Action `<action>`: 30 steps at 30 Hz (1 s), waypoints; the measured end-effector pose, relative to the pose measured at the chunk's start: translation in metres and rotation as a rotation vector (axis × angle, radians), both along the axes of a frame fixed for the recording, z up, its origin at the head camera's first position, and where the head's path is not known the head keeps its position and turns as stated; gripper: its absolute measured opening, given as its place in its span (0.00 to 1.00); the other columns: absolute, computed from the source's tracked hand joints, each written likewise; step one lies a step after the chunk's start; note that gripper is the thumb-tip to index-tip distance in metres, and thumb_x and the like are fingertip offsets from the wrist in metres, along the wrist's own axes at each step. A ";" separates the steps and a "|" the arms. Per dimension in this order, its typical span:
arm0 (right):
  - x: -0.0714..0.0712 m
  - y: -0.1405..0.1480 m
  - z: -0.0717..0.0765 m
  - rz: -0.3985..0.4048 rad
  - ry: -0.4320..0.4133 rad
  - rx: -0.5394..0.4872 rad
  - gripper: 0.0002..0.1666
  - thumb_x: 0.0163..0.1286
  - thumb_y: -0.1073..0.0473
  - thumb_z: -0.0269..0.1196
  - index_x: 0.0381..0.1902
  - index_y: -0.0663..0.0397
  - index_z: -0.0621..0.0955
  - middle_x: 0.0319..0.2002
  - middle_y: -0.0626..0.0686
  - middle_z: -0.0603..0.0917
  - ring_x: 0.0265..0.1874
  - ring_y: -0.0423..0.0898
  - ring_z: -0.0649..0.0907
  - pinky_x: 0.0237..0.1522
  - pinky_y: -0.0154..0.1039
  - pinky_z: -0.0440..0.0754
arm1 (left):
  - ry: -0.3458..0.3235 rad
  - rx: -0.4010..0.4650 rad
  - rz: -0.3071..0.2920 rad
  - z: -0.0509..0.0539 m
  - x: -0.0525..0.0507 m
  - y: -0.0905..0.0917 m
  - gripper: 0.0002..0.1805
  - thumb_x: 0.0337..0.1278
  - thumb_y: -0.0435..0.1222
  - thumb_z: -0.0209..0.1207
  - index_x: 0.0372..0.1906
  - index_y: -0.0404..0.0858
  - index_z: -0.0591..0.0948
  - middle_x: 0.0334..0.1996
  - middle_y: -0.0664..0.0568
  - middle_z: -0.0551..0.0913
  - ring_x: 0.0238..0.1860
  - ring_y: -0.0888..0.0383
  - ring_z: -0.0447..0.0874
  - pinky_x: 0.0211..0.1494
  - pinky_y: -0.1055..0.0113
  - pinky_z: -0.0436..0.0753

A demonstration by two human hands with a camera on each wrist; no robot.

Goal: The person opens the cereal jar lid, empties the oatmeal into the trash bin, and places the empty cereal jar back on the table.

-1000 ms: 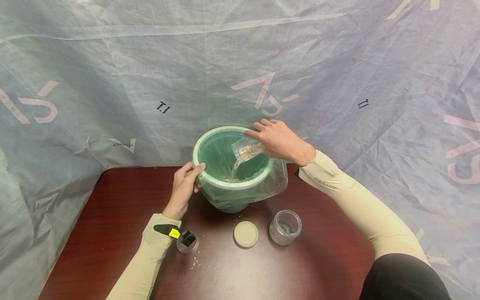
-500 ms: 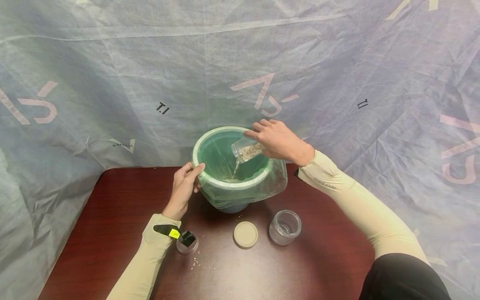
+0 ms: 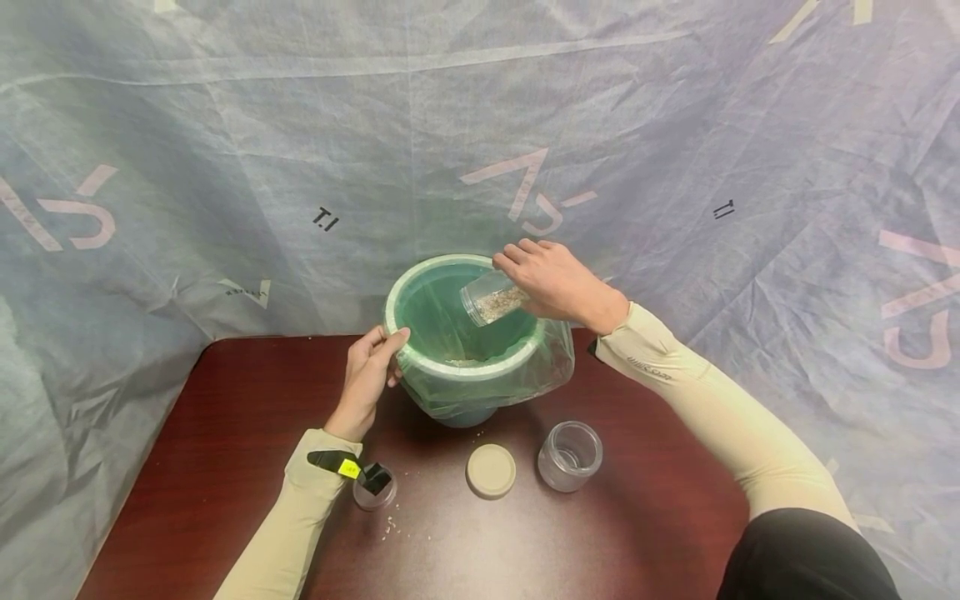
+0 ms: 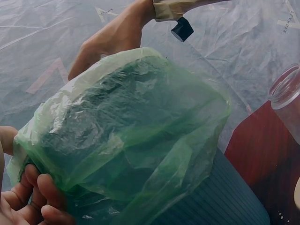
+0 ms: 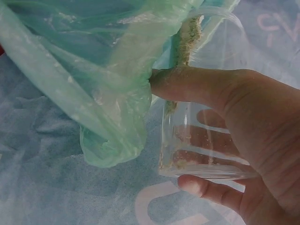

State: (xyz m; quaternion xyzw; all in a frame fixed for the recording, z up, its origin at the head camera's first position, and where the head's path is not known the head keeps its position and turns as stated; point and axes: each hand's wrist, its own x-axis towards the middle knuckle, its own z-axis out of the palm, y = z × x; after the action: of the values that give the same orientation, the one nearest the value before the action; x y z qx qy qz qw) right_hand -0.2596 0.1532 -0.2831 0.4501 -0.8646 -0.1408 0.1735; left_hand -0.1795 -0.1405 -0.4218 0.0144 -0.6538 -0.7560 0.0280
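Observation:
A blue-green trash bin (image 3: 463, 419) stands at the back of the table, lined with a translucent green plastic bag (image 3: 480, 396) folded over its rim. My left hand (image 3: 363, 375) grips the bin's left rim through the bag, thumb on top and fingers curled beneath. Over the opening, my right hand (image 3: 558, 279) holds a clear jar (image 3: 487, 302), tilted with its mouth to the left. Pale flakes (image 5: 189, 40) lie along the jar's lower side in the right wrist view. A little of the same pale stuff shows low inside the bag.
Nearer the front are a cream lid (image 3: 491, 471), an open clear jar (image 3: 570, 457) and a small clear round piece (image 3: 375, 496) partly hidden by the left wrist camera. Loose flakes (image 3: 390, 527) lie scattered beside it. A grey printed sheet (image 3: 330, 150) hangs behind the table.
The thin stream of flakes falling from the jar is no longer visible. The jar's mouth has tipped up slightly. The left hand stays on the rim.

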 end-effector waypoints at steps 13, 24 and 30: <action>0.001 0.001 0.000 0.018 0.001 -0.002 0.43 0.49 0.57 0.85 0.62 0.60 0.81 0.48 0.57 0.82 0.47 0.57 0.83 0.53 0.49 0.84 | 0.003 -0.006 0.006 -0.002 0.000 0.001 0.18 0.74 0.44 0.66 0.29 0.41 0.74 0.15 0.59 0.70 0.17 0.61 0.69 0.24 0.71 0.71; 0.001 0.000 0.000 0.012 -0.019 -0.008 0.43 0.50 0.57 0.85 0.63 0.60 0.80 0.50 0.57 0.83 0.49 0.58 0.83 0.59 0.51 0.83 | 0.002 -0.004 0.009 -0.002 0.000 0.001 0.19 0.74 0.44 0.66 0.28 0.41 0.74 0.15 0.59 0.71 0.17 0.61 0.70 0.24 0.70 0.71; 0.001 0.000 0.001 0.008 -0.022 0.004 0.45 0.50 0.55 0.86 0.64 0.60 0.78 0.53 0.58 0.83 0.52 0.58 0.83 0.64 0.53 0.81 | 0.005 -0.006 0.009 -0.003 0.000 0.001 0.19 0.73 0.44 0.66 0.28 0.41 0.74 0.15 0.59 0.71 0.17 0.61 0.70 0.24 0.71 0.71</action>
State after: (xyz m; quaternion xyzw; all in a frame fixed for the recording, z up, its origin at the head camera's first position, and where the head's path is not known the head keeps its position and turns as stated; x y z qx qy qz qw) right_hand -0.2590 0.1531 -0.2821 0.4555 -0.8643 -0.1369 0.1636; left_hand -0.1791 -0.1397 -0.4243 0.0153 -0.6560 -0.7539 0.0332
